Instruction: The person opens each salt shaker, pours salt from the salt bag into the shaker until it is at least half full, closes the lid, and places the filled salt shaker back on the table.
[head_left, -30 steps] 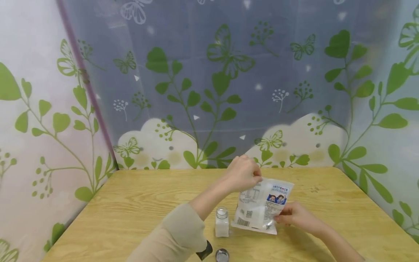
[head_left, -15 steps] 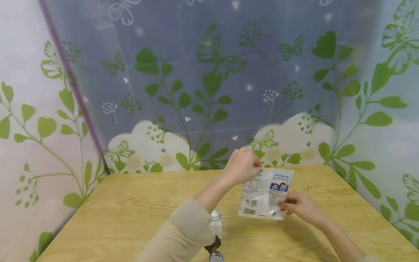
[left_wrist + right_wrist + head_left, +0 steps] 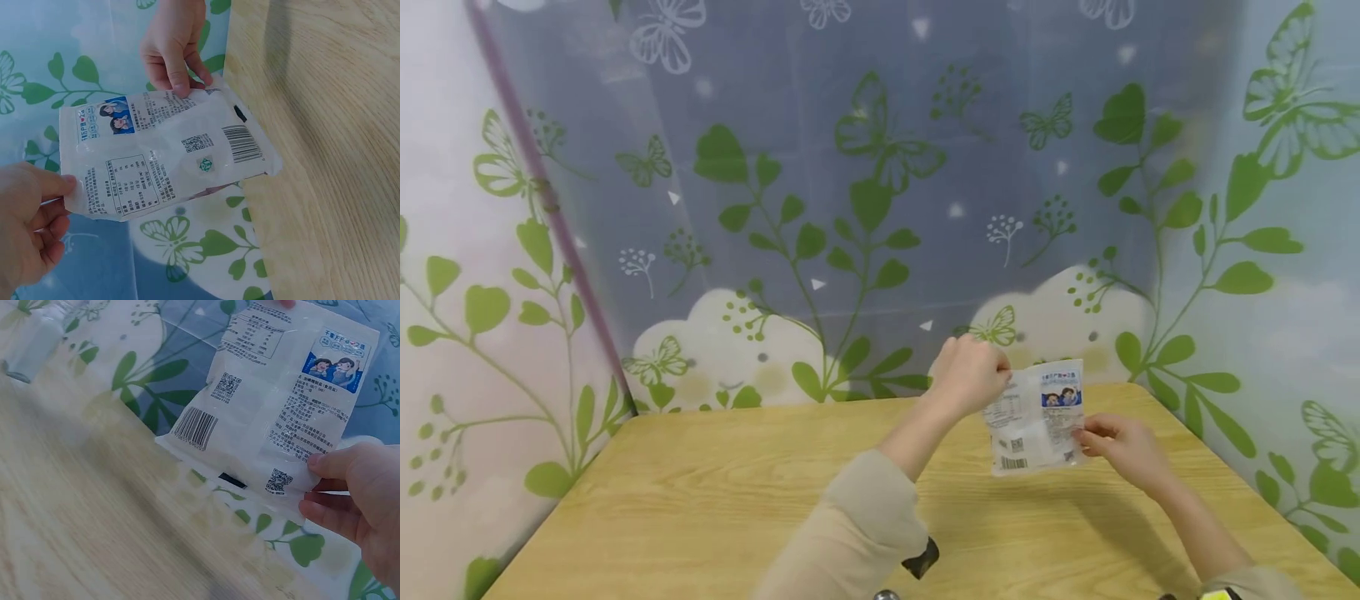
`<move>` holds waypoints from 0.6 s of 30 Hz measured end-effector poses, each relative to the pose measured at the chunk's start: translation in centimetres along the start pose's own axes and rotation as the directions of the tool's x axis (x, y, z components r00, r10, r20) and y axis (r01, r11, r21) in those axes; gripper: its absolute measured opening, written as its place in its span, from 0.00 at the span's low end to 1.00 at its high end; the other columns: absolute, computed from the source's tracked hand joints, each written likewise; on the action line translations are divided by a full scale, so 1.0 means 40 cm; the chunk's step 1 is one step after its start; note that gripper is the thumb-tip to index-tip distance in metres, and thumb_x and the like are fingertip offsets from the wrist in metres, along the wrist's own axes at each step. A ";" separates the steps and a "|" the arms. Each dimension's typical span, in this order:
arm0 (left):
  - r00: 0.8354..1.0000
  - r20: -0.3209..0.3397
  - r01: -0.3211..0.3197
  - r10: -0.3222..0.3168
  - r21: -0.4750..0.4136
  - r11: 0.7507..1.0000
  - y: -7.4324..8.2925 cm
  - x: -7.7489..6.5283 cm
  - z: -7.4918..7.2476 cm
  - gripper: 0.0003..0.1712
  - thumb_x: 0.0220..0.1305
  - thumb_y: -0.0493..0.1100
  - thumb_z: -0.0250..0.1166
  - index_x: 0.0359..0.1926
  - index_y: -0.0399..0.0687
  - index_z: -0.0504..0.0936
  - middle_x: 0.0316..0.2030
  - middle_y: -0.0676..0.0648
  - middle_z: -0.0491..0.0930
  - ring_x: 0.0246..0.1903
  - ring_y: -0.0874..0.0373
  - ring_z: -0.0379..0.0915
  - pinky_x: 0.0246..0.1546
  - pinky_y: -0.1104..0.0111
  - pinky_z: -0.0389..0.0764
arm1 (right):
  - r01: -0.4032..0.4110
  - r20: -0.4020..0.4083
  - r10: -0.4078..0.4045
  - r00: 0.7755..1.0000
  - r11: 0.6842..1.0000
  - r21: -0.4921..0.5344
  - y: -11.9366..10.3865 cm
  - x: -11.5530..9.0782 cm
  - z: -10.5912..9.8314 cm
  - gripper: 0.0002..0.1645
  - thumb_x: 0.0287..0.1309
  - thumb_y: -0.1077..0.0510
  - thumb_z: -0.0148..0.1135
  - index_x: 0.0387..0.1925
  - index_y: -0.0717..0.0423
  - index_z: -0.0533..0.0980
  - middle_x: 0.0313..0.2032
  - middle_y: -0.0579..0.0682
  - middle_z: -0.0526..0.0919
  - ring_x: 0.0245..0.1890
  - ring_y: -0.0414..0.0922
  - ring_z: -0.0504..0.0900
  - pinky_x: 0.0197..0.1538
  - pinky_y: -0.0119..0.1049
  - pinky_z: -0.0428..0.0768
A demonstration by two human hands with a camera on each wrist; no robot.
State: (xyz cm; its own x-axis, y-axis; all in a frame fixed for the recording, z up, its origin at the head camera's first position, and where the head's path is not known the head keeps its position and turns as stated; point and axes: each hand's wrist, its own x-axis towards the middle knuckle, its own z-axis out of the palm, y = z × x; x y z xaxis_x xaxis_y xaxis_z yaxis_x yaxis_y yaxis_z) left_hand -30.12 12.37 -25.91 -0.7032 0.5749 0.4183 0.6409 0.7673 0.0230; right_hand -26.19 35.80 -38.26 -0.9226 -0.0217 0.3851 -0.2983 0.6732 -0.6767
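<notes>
A white printed plastic bag of salt (image 3: 1037,423) is held up above the table between both hands. My left hand (image 3: 967,377) pinches its top left corner between thumb and fingers. At the lower right side edge, the thumb and fingertips of my right hand (image 3: 1126,452) grip the bag. The back label faces me, with a barcode, QR codes and a blue picture of two children. In the right wrist view a small clear glass jar (image 3: 39,345) with white contents appears at the top left; the left sleeve hides it in the head view.
A round metal cap (image 3: 886,595) lies at the bottom edge of the head view. The wooden table (image 3: 715,492) backs onto a patterned curtain (image 3: 790,200) with leaves and butterflies. The left forearm crosses the middle of the table.
Both hands have lifted the bag away from beside the jar, up and to the right. The head view has shifted, and the jar has passed behind the left sleeve.
</notes>
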 end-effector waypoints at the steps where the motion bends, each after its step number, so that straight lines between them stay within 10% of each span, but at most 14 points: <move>1: 1.000 -0.005 -0.003 0.003 -0.002 1.000 0.003 0.005 0.005 0.16 0.61 0.43 0.59 0.16 0.55 0.81 0.13 0.60 0.70 0.21 0.63 0.58 0.30 0.74 0.57 | -0.004 -0.011 0.003 1.000 1.000 -0.016 0.005 0.002 -0.008 0.12 0.59 0.61 0.59 0.37 0.68 0.79 0.36 0.61 0.82 0.28 0.42 0.83 0.32 0.34 0.80; 13: 0.996 -0.068 0.056 -0.055 0.013 0.998 0.057 0.037 0.093 0.24 0.48 0.35 0.57 0.05 0.52 0.56 0.04 0.56 0.49 0.08 0.65 0.40 0.15 0.77 0.50 | 0.018 -0.126 -0.046 0.991 0.976 -0.217 0.084 0.002 -0.067 0.11 0.59 0.58 0.60 0.37 0.64 0.80 0.34 0.58 0.83 0.36 0.55 0.80 0.30 0.40 0.75; 18: 0.997 -0.024 0.072 -0.072 0.003 0.997 0.095 0.036 0.135 0.16 0.43 0.34 0.59 0.07 0.55 0.69 0.06 0.61 0.61 0.12 0.67 0.52 0.27 0.77 0.61 | -0.027 -0.161 -0.010 0.987 0.975 -0.222 0.117 -0.007 -0.073 0.14 0.60 0.56 0.59 0.38 0.65 0.80 0.37 0.61 0.82 0.39 0.62 0.78 0.30 0.43 0.75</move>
State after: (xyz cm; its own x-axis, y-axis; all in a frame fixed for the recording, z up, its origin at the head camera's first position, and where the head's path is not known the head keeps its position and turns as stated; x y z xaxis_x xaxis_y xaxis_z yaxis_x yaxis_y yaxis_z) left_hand -30.36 17.63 -30.11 -0.7400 0.5111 0.4373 0.5876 0.8075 0.0506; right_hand -26.61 41.13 -39.71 -0.8681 0.0912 0.4879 -0.2119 0.8208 -0.5305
